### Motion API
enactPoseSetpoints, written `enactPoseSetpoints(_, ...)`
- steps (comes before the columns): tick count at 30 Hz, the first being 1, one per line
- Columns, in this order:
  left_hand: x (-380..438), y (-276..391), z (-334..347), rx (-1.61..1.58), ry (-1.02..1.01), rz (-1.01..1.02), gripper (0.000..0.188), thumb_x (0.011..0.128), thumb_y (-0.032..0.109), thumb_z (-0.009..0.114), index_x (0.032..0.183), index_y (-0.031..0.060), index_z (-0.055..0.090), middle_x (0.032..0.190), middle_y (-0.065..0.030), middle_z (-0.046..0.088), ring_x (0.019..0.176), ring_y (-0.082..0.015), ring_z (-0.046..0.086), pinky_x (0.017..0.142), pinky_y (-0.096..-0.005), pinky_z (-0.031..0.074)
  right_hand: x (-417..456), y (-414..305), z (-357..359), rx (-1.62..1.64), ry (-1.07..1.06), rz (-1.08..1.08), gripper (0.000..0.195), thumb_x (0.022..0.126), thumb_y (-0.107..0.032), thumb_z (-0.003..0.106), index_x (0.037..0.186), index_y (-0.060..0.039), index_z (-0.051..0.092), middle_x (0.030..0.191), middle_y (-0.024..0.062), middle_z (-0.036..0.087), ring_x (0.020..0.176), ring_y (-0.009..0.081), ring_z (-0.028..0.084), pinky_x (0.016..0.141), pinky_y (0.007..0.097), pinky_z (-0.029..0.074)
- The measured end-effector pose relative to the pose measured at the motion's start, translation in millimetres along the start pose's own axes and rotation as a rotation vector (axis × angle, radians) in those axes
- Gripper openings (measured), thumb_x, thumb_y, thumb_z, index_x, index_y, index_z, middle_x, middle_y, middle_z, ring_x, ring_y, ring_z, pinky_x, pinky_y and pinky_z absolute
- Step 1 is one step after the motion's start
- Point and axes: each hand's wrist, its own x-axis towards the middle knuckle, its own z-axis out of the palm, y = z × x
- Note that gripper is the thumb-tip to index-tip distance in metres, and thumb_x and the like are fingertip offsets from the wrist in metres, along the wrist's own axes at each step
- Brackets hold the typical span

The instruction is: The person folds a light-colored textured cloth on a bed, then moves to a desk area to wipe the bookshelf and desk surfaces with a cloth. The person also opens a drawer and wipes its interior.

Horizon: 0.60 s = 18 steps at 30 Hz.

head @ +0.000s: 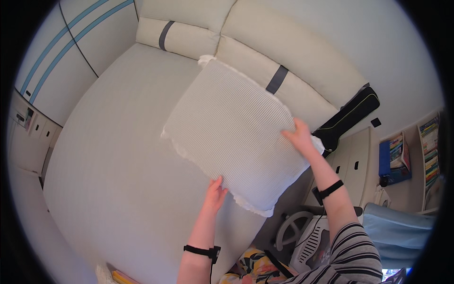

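A white ribbed cloth with a ruffled border, perhaps a pillow cover, is spread out flat before me. It lies over the right side of a bed with a pale sheet, and its near right corner reaches past the mattress edge. My left hand grips the ruffled near edge between thumb and fingers. On the right side, my right hand pinches the far edge, with the thumb on top of the ribbed face. What is under the cloth is hidden.
A cream padded headboard with dark straps borders the bed. At right stand a black instrument case, a cream cabinet, bookshelves and a grey-white plastic basket. A wardrobe with blue stripes rises at far left.
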Motion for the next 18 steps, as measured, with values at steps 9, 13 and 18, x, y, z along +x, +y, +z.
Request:
enactPoseSetpoints(9, 21, -36, 21, 0.653, 0.013, -0.290, 0.091, 0.090, 0.039, 0.068, 0.156, 0.0134, 0.011, 0.160, -0.0105, 0.020, 0.144, -0.0264, 0.027, 0.104, -0.0486, 0.041, -63, 189, 65, -0.055, 0.039, 0.492, 0.079, 0.073, -0.036, 0.080, 0.137, -0.0045, 0.048, 0.129, 0.0223, 0.054, 0.122, 0.0335, 0.052, 0.099, 0.0454, 0.044)
enactPoseSetpoints(13, 5, -51, -13, 0.691, 0.134, -0.352, 0.087, 0.090, 0.037, 0.067, 0.156, 0.0126, 0.014, 0.159, -0.0116, 0.022, 0.141, -0.0280, 0.032, 0.101, -0.0483, 0.044, -133, 145, 130, 0.556, 0.058, 1.079, 0.106, 0.071, -0.053, 0.081, 0.151, -0.0067, 0.028, 0.148, 0.0226, 0.039, 0.134, 0.0330, 0.041, 0.107, 0.0491, 0.037)
enactPoseSetpoints(18, 9, -83, -26, 0.663, 0.140, -0.413, 0.082, 0.090, 0.034, 0.067, 0.154, 0.0119, 0.020, 0.153, -0.0117, 0.032, 0.133, -0.0271, 0.043, 0.095, -0.0460, 0.048, -187, 185, 186, 1.781, -0.047, 1.234, 0.106, 0.075, -0.066, 0.072, 0.153, -0.0102, 0.026, 0.154, 0.0157, 0.033, 0.140, 0.0335, 0.033, 0.113, 0.0516, 0.029)
